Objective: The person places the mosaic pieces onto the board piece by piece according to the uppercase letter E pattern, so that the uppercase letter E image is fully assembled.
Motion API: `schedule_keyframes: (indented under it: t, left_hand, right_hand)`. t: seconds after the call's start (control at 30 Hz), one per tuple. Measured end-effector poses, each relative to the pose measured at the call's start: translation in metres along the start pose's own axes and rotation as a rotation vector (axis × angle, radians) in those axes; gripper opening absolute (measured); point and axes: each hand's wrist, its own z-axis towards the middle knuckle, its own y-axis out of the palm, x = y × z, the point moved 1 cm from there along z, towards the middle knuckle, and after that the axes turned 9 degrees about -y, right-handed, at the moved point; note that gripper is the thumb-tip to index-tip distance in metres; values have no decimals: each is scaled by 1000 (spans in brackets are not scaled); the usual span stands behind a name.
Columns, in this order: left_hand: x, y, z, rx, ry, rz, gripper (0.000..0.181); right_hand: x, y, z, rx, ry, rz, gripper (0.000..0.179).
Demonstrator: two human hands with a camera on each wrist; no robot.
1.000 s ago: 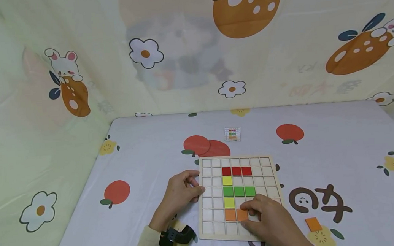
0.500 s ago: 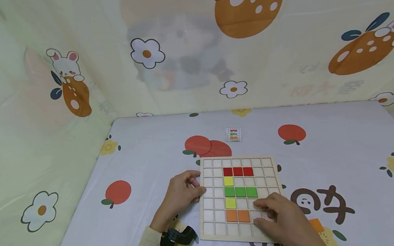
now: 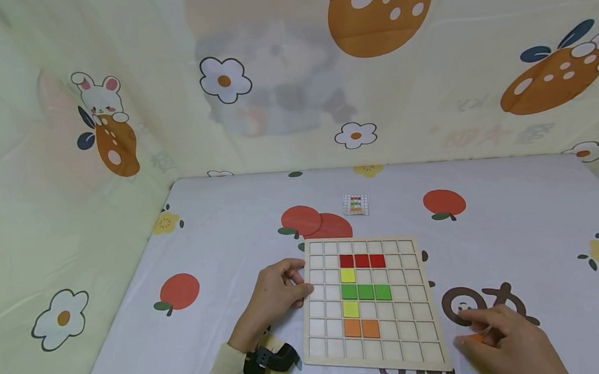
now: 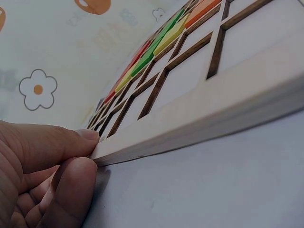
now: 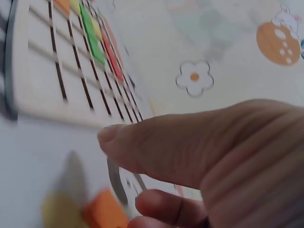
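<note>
A wooden grid board (image 3: pixel 394 347) lies on the table, with a row of red tiles (image 3: pixel 362 261), two yellow tiles (image 3: pixel 348 276), a row of green tiles (image 3: pixel 366 292) and two orange tiles (image 3: pixel 370 328) in its cells. My left hand (image 3: pixel 273 293) touches the board's left edge with thumb and index finger. Right of the board, my right hand (image 3: pixel 513 340) reaches over a loose orange tile (image 5: pixel 105 209). Its thumb and index finger are apart, and they partly cover that tile in the head view.
A small card (image 3: pixel 356 204) with a coloured grid pattern lies beyond the board. The tablecloth (image 3: pixel 229 226) is white with printed fruit and flowers. A patterned curtain (image 3: pixel 287 153) stands behind the table, and another side of it closes off the left.
My right hand has left the second orange tile in the bottom row and moved right, off the board, to the loose orange tile. The left hand stays at the board's edge.
</note>
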Motion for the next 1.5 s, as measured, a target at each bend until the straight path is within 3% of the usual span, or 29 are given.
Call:
schedule_keyframes:
  t: [0.2, 0.37, 0.77, 0.9, 1.17, 1.3, 1.5]
  left_hand:
    - [0, 0, 0, 2, 1, 7, 48]
    - [-1, 0, 0, 7, -1, 14, 48]
    - [-1, 0, 0, 6, -4, 21, 48]
    - [-1, 0, 0, 3, -7, 17, 48]
    - [0, -1, 0, 4, -12, 17, 48]
    - [0, -1, 0, 6, -16, 16, 48]
    - [1, -1, 0, 2, -18, 12, 48]
  right_hand:
    - [23, -5, -1, -114, 50, -12, 64]
    - [28, -5, -2, -156, 51, -9, 58]
    - [31, 0, -4, -168, 76, 11, 38]
    - [30, 3, -5, -119, 85, 35, 34]
    - [21, 8, -11, 8, -47, 71, 28]
    - [17, 7, -9, -8, -91, 53, 34]
    - [10, 3, -2, -92, -26, 112, 38]
